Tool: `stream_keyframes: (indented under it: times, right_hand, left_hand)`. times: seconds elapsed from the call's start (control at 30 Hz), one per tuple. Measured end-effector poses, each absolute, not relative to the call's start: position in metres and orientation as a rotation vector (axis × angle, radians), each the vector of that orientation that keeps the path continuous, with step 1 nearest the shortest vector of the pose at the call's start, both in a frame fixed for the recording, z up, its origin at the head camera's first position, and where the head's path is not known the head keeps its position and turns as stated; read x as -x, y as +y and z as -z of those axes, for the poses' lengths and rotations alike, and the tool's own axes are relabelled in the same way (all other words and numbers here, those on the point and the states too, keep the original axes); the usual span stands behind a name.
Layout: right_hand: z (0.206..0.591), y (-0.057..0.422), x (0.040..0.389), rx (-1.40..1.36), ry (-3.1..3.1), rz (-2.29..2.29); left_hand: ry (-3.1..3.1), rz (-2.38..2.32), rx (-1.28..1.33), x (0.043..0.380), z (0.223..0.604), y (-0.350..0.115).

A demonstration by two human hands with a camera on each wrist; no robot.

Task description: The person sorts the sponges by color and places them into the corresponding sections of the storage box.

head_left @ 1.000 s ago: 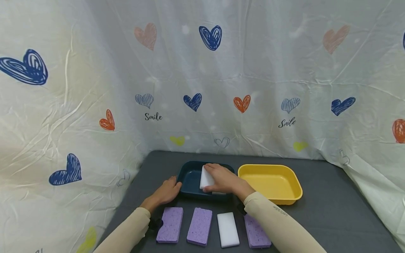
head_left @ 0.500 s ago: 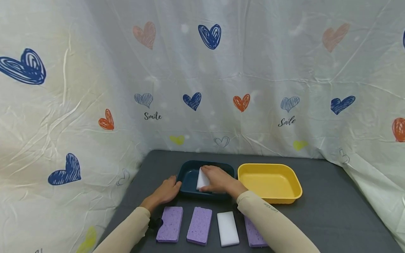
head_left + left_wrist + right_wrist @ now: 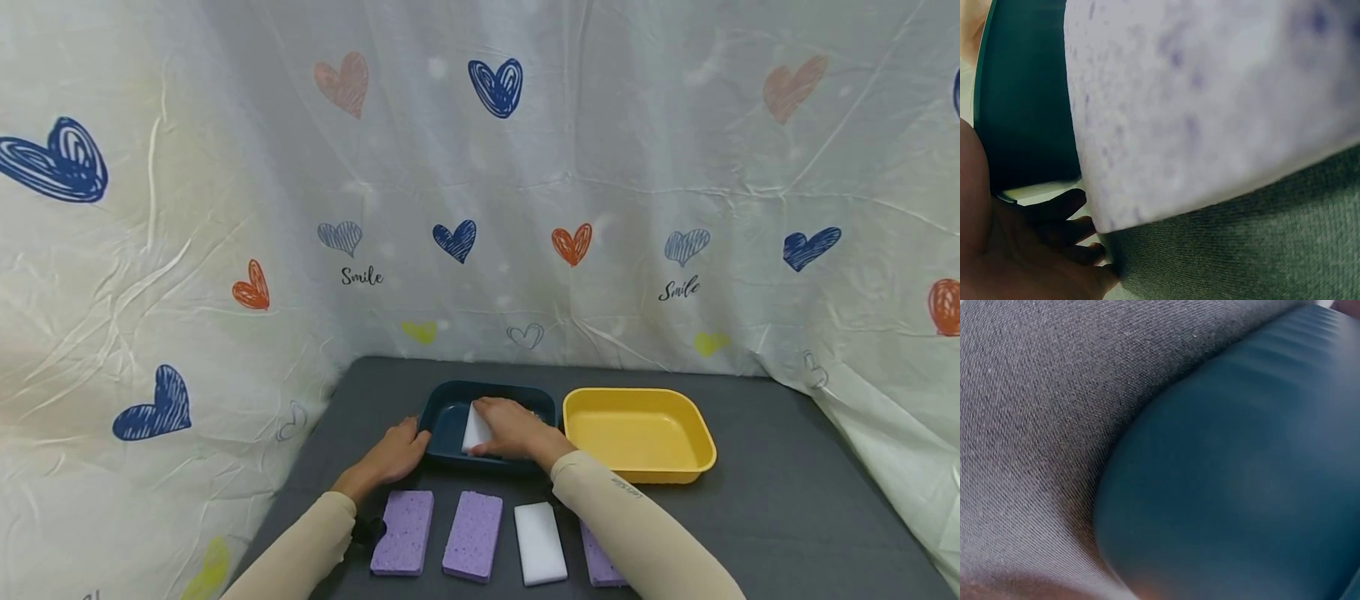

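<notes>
Over the dark blue plastic tray (image 3: pixel 447 421), my right hand (image 3: pixel 512 427) grips a white sponge (image 3: pixel 476 431) between thumb and fingers. The sponge is tilted inside the tray, and its right part is hidden under the hand. My left hand (image 3: pixel 396 450) holds the tray's left end, thumb at the rim and fingers along the outer wall. The left wrist view shows those fingers (image 3: pixel 1069 230) beside the tray's wall. In the right wrist view, the tray's outside wall (image 3: pixel 1222 475) fills much of the picture, with the right hand out of sight.
To the right stands a yellow tray (image 3: pixel 637 429). Along the front of the grey table (image 3: pixel 780 483) lie a purple sponge (image 3: pixel 403 533), another purple sponge (image 3: pixel 472 536), a white sponge (image 3: pixel 540 543) and a purple sponge (image 3: pixel 600 560) partly under the right sleeve. A heart-print curtain (image 3: pixel 480 167) hangs behind.
My right hand has shifted left within the dark blue tray, carrying the white sponge with it, and the right forearm has followed. The left hand stays at the tray's left end.
</notes>
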State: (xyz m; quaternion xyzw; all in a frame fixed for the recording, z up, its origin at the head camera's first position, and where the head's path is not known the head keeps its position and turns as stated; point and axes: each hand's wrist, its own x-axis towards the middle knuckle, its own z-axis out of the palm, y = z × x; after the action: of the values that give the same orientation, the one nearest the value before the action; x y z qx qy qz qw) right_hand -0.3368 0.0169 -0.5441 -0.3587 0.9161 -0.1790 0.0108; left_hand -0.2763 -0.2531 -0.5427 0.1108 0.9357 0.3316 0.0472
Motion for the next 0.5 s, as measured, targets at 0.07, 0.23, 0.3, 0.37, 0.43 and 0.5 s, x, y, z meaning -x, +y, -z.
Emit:
stream_keyframes:
  times: [0.07,0.23,0.3,0.37,0.43,0.5]
  right_hand:
    - [0.538,0.016,0.332,1.125,2.856,0.535]
    - [0.517,0.013,0.317,1.083,2.835,0.443]
    - [0.513,0.012,0.313,1.067,2.836,0.411]
    - [0.514,0.012,0.313,1.061,2.846,0.377]
    - [0.515,0.011,0.314,1.06,2.846,0.368]
    - [0.516,0.011,0.315,1.059,2.843,0.367]
  left_hand:
    - [2.859,-1.002,-0.336,0.275,0.541,-0.252]
    - [2.857,-0.958,-0.313,0.271,0.534,-0.247]
    - [2.861,-0.931,-0.297,0.271,0.534,-0.246]
    - [2.864,-0.912,-0.285,0.27,0.533,-0.246]
    - [2.858,-0.917,-0.274,0.27,0.532,-0.245]
    - [2.848,-0.934,-0.271,0.27,0.532,-0.246]
